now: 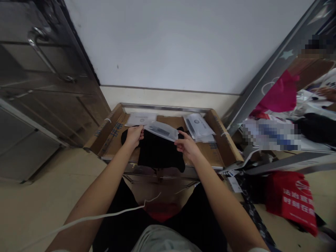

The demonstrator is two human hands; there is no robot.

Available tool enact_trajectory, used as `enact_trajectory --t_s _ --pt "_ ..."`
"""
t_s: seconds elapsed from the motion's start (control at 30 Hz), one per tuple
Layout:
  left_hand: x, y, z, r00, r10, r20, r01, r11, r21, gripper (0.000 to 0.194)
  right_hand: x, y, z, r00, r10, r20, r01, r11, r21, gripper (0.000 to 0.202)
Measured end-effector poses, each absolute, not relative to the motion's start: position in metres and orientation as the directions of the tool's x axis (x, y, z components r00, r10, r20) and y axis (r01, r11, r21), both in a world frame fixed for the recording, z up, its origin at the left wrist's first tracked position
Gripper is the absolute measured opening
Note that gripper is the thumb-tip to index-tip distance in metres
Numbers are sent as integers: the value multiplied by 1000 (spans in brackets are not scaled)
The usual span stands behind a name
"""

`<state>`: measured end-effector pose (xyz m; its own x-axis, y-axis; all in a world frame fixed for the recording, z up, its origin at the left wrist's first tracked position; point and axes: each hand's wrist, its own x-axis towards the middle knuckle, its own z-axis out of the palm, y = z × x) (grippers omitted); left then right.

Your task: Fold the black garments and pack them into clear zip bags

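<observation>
A frosted plastic bag (161,130) with something dark showing through it is stretched between my two hands. My left hand (135,136) pinches its left end, and my right hand (187,144) grips the right end. Beneath it a black cloth item (160,154), perhaps a garment, lies on the cardboard-lined table and droops over the front edge. Behind my left hand rests a flat clear plastic bag (141,119). Several similar printed bags (198,126) are piled beyond my right hand.
Cardboard walls (228,140) edge the table on both sides. A metal door (44,63) stands at left, a white wall behind. At right are a cluttered table, a pink bag (280,92) and a red bag (291,199). A white cord (105,215) crosses my lap.
</observation>
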<state>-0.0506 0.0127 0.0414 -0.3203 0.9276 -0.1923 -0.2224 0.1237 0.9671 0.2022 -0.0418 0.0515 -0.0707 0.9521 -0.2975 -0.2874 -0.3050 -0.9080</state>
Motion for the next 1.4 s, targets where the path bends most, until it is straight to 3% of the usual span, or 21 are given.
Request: enact_trajectory --t_s 0.1,0.2,0.37,0.43,0.57,0.73,0.93,1.1,1.2,1.4 --pt "-43 5 40 -275 945 -179 -264 105 959 14 199 -42 52 -103 953 -285 -276 -303 -912 70" --pt "-28 -8 38 -193 970 -148 -357 71 931 27 197 -40 50 -131 947 -293 -277 -319 -907 55" --pt "-2 -25 30 -236 965 -114 -380 16 925 40 196 -38 47 -133 954 -269 -231 -294 -928 51" --pt "3 -27 27 -248 965 -86 -350 -6 937 39 195 -37 45 -120 966 -231 -124 -245 -961 54" --pt "6 -26 26 -205 972 -111 -274 51 960 31 194 -37 37 4 998 -64 253 -62 -965 52" --pt "5 -22 28 -181 971 -157 -192 122 974 22 189 -38 37 63 989 132 520 81 -850 31" --pt "-1 -22 27 -138 978 -159 -178 133 975 21 186 -44 44 46 982 182 667 105 -738 24" --pt "-5 -22 26 -104 987 -121 -179 101 979 26 176 -52 48 -34 930 365 907 182 -379 40" --pt "-8 -21 25 -78 993 -87 -179 72 981 25 164 -50 49 -180 893 413 913 308 -268 42" --pt "-15 -23 28 -23 1000 -13 -135 10 991 23 144 -28 42 -408 793 453 834 525 -168 27"
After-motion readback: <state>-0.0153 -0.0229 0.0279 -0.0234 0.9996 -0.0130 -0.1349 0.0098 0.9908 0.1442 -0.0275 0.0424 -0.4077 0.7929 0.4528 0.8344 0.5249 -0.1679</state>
